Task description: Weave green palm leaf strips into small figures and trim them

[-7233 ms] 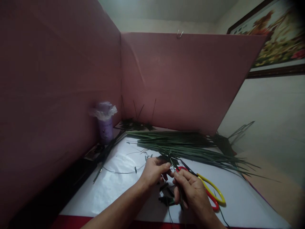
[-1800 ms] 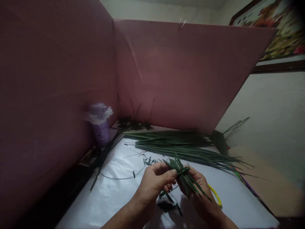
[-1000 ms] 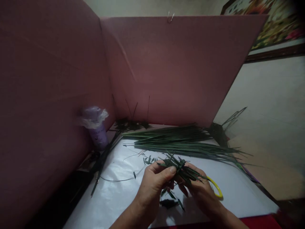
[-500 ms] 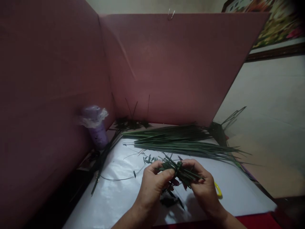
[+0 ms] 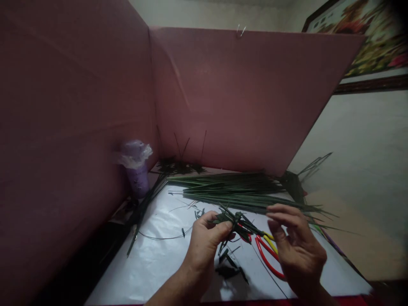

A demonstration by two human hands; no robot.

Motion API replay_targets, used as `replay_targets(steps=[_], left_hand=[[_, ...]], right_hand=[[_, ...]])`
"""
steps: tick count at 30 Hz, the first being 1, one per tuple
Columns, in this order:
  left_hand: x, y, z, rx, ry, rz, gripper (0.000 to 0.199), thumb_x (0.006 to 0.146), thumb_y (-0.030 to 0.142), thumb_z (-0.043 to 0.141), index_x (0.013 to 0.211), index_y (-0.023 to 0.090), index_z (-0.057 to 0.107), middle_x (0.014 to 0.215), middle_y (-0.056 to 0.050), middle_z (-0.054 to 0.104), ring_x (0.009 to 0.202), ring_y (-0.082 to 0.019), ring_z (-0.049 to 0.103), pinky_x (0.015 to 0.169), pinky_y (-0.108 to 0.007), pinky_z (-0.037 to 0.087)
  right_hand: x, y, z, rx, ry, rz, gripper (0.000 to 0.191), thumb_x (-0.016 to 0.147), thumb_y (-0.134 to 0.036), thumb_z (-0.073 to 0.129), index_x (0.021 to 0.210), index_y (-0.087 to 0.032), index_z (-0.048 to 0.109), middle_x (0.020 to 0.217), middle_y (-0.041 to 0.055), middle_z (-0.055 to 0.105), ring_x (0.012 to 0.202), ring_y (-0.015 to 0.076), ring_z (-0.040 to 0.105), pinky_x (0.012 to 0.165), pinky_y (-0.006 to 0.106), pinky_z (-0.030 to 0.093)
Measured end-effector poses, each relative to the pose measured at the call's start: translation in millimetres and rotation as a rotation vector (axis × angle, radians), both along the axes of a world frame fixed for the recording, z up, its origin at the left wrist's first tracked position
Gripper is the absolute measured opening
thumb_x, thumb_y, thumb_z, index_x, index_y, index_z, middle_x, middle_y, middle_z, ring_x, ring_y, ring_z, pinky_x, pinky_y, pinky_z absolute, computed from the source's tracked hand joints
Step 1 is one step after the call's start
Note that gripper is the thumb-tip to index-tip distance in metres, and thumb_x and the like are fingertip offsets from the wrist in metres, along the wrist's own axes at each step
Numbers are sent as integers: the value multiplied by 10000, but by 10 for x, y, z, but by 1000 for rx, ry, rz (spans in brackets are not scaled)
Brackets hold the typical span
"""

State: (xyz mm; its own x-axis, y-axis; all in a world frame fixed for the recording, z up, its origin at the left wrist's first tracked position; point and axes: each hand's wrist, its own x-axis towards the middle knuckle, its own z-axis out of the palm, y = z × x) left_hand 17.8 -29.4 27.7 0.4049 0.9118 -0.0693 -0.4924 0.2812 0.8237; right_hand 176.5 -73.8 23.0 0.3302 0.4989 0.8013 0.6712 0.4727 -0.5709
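My left hand is closed on a small bundle of dark green leaf strips, gathered at the middle with tips sticking out on both sides. To the right of it, my right hand is raised with its fingers loosely bent and apart; nothing shows between them. Below that hand, scissors with red and yellow handles lie on the white sheet, partly covered by the hand and the bundle. Dark leaf scraps lie under the bundle, and a thin dark strand runs toward the front edge.
Long green leaves lie across the back of the white sheet. A purple cup with plastic wrap stands at the left. Pink panels rise behind and left. Dark leafy pieces with upright stems sit in the back corner.
My right hand has let go of the bundle and moved right and up. More of the scissors' red handles now shows. My left hand keeps hold of the bundle. The view has shifted slightly.
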Motion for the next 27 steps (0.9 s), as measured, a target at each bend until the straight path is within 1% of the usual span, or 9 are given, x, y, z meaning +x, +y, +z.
replay_targets(steps=[2, 4, 8, 12, 15, 18, 20, 24, 27], left_hand=[[-3, -10, -5, 44, 12, 8, 99, 662, 169, 662, 700, 128, 581, 710, -33, 616, 663, -122, 547, 678, -272, 432], [-2, -22, -7, 73, 6, -5, 89, 658, 153, 656, 700, 126, 582, 696, -29, 608, 658, -117, 533, 675, -264, 418], [-1, -20, 4, 62, -3, -45, 82, 642, 147, 642, 687, 131, 576, 646, -13, 585, 628, -116, 519, 656, -265, 401], [-17, 5, 38, 38, 124, -10, 47, 623, 152, 608, 638, 141, 566, 593, 6, 568, 554, -96, 477, 582, -241, 354], [-34, 18, 53, 35, 256, 44, 54, 604, 160, 596, 584, 149, 546, 560, 16, 562, 525, -87, 445, 552, -231, 315], [-42, 28, 38, 29, 267, 58, 56, 593, 166, 594, 576, 148, 543, 562, 12, 563, 541, -93, 447, 555, -231, 308], [-41, 35, 16, 29, 228, 56, 67, 584, 165, 597, 568, 146, 535, 559, 13, 551, 554, -97, 452, 560, -231, 316], [-34, 44, -8, -5, 191, 39, 89, 563, 145, 591, 545, 144, 504, 550, 12, 536, 532, -89, 454, 540, -227, 332], [-34, 48, 10, -48, 166, 10, 59, 556, 135, 571, 578, 140, 517, 569, -2, 563, 506, -95, 488, 505, -226, 344]], right_hand=[[-76, -34, 88, 25, -282, 27, 186, 743, -118, 622, 889, -233, 629, 1040, 72, 528, 955, 237, 494, 738, 370, 419], [-154, -30, 143, -5, -454, 47, 246, 723, -79, 627, 916, -231, 627, 1084, 81, 508, 998, 255, 462, 778, 402, 411], [-236, 45, 228, -88, -525, 114, 182, 760, -52, 557, 843, -211, 587, 1105, 85, 507, 1054, 263, 428, 876, 460, 367], [-247, 102, 433, -191, -399, 191, 94, 814, -132, 531, 762, -210, 540, 1085, 73, 521, 1053, 239, 451, 892, 428, 362], [-214, 138, 629, -214, -329, 213, 82, 821, -188, 546, 744, -212, 540, 1062, 58, 545, 1033, 225, 482, 887, 397, 365], [-126, 212, 798, -244, -218, 208, 87, 830, -226, 545, 745, -212, 559, 1010, 39, 588, 965, 201, 529, 861, 362, 377], [-41, 288, 911, -259, -82, 195, 82, 828, -256, 554, 769, -212, 589, 951, 33, 614, 894, 184, 554, 791, 332, 405], [162, 472, 1201, -198, 179, 121, 157, 769, -319, 619, 818, -171, 636, 787, 36, 613, 659, 132, 522, 613, 301, 394], [302, 588, 1350, -24, 333, 16, 189, 714, -292, 665, 761, -114, 620, 734, 34, 594, 600, 83, 475, 589, 286, 355]])
